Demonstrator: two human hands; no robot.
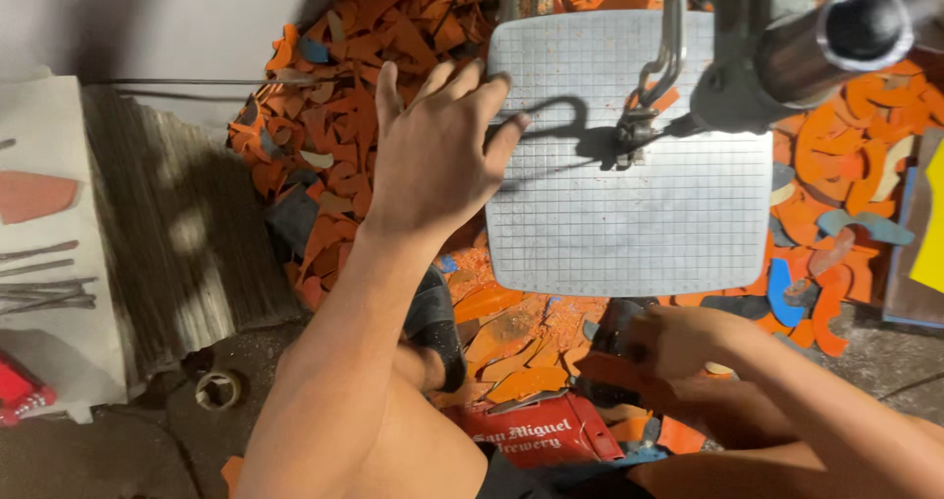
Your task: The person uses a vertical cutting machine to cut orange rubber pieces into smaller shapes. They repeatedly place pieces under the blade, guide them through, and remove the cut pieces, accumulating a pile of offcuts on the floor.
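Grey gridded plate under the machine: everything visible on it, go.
The grey gridded plate is a flat, roughly square slab with rounded corners, looks like worn metal or plastic scored in fine squares. It lies level above orange scraps. A hook-like metal part hangs over its upper middle, casting a shadow. The left hand rests fingers on its upper left edge.

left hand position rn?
Head view, upper centre: the left hand lies open, fingertips on the left edge of the gridded white machine table, above the orange offcuts.
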